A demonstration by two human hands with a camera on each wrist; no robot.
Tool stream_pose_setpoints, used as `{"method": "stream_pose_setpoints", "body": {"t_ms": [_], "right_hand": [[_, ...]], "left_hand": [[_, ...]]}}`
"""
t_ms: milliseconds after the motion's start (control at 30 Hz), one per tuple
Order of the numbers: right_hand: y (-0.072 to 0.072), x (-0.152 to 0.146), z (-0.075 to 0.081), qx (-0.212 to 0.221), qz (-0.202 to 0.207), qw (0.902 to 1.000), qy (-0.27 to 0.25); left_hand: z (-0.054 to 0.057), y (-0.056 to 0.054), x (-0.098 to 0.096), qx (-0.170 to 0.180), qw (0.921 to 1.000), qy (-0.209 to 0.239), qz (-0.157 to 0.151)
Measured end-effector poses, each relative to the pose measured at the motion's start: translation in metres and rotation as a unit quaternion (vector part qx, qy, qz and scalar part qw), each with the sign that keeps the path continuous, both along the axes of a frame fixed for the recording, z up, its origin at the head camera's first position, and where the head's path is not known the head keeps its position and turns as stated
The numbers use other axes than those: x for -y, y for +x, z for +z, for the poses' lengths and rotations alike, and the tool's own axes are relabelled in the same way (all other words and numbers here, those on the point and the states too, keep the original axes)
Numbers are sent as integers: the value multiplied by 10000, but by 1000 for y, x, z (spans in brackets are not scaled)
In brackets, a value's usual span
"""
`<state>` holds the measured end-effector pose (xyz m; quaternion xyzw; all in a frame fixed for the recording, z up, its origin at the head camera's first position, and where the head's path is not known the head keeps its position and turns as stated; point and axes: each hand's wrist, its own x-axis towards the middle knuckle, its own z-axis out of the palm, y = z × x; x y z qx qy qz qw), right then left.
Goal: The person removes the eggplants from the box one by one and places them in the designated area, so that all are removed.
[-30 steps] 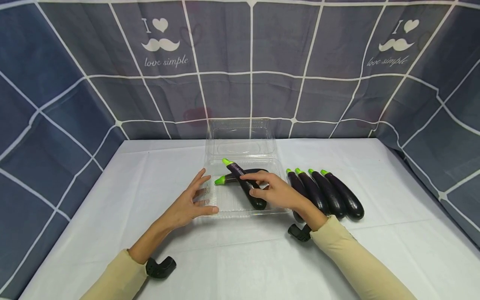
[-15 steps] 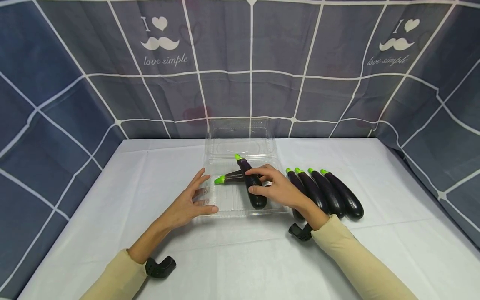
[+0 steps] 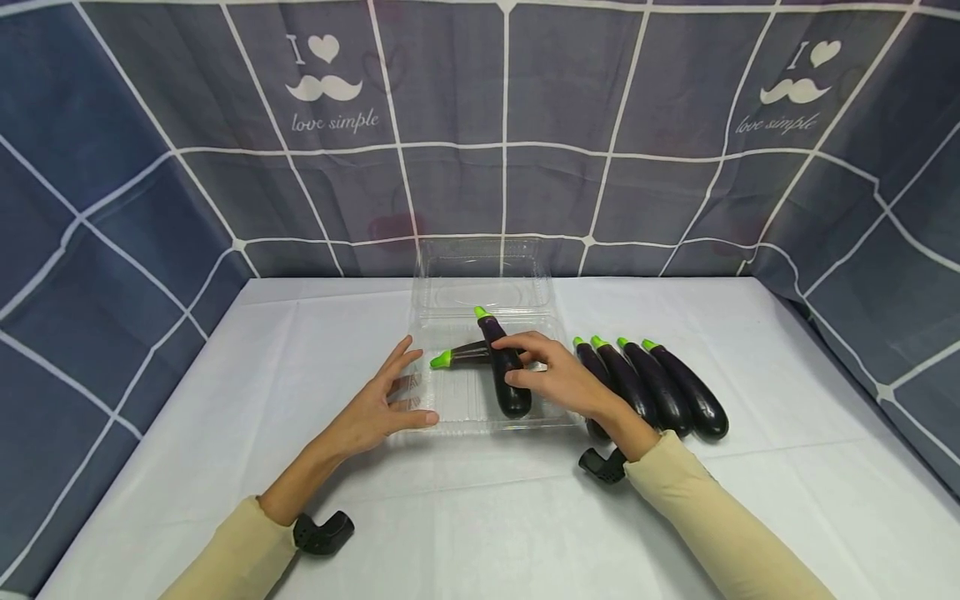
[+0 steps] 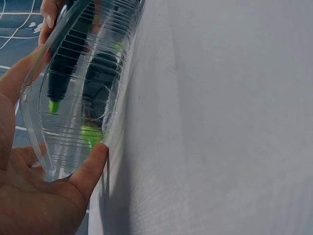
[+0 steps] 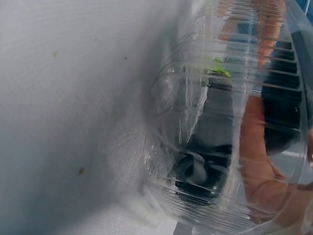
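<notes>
My right hand point(image 3: 551, 371) pinches a dark purple eggplant point(image 3: 512, 398) with a green stem end, fingers on its far side and thumb on its near side. This eggplant is over a second eggplant point(image 3: 468, 355), which lies crosswise in a clear plastic clamshell container point(image 3: 457, 408). Beside the container's left end is my left hand point(image 3: 367, 417), its fingers spread and fairly straight. The left wrist view has that hand's thumb point(image 4: 93, 164) against the container wall. Through the ribbed plastic in the right wrist view, the held eggplant point(image 5: 281, 107) appears above the lying eggplant point(image 5: 210, 117).
Several more eggplants point(image 3: 663, 387) lie side by side on the white tablecloth point(image 3: 480, 525), right of the container and partly behind my right forearm. The container's lid point(image 3: 480, 275) stands raised at the back, before the dark checked cloth point(image 3: 555, 200).
The held eggplant has turned from a slant toward upright in the view, its stem end shifting right and away. My right hand has shifted slightly right. The left hand stays in place.
</notes>
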<state>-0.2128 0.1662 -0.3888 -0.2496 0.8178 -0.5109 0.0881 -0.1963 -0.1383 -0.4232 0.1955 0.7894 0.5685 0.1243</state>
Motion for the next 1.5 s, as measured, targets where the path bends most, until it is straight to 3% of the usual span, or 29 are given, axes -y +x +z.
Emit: {"method": "stream_pose_setpoints", "body": {"t_ms": [633,933,1267,1500], "right_hand": [[1,-1,0,-182,-24,9998,-76],[-1,-3,1,-57,-67,9999,-60],[3,-11,11,-140,-52,9999,56],[9,-26,23,-316,21,9994,-143]], "left_hand": [[0,-1,-1,-64,10000,-17,-11],[-1,0,0,-15,10000,10,-21],[-1,0,0,1,10000,-24,-5],[0,0,0,-3,10000,9,-22]]}}
